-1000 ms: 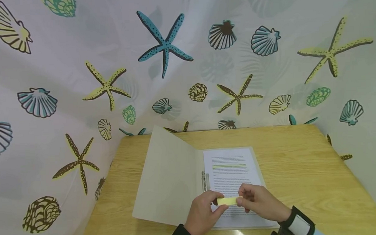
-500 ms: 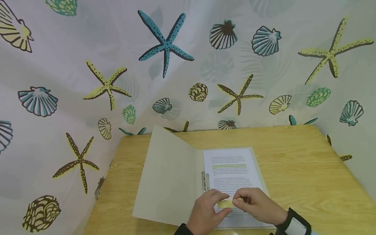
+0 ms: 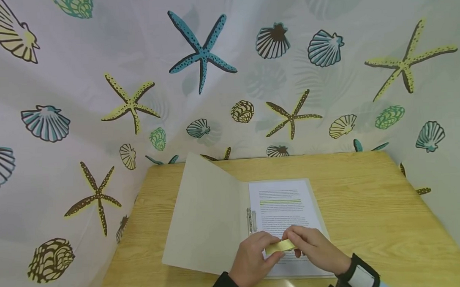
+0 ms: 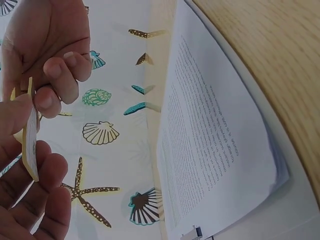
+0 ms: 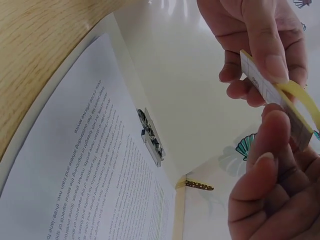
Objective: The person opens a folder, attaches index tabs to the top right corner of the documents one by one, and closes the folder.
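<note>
In the head view a narrow yellow sticky note pad (image 3: 277, 247) is held above the printed sheet (image 3: 279, 188). My left hand (image 3: 253, 257) grips the pad between thumb and fingers. At the pad's right end is my right hand (image 3: 318, 249), thumb and forefinger pinching there. The right wrist view shows the pad's white printed underside (image 5: 267, 90) and a yellow strip (image 5: 304, 100) bowed away from it toward the right hand. The right thumb's hold on that strip is partly hidden. Below both hands lies the open cream folder (image 3: 204, 220).
A metal clip (image 3: 251, 221) sits along the folder's fold. One line of print is highlighted yellow (image 3: 280, 202). The folder's cover stands partly raised on the left. A wooden table (image 3: 369, 206) carries it, with a shell-patterned curtain (image 3: 228, 84) behind and at both sides.
The pad first turned darker and more covered by the right fingers, then tilted with its right end higher. The right hand has shifted slightly left; the folder has stayed put.
</note>
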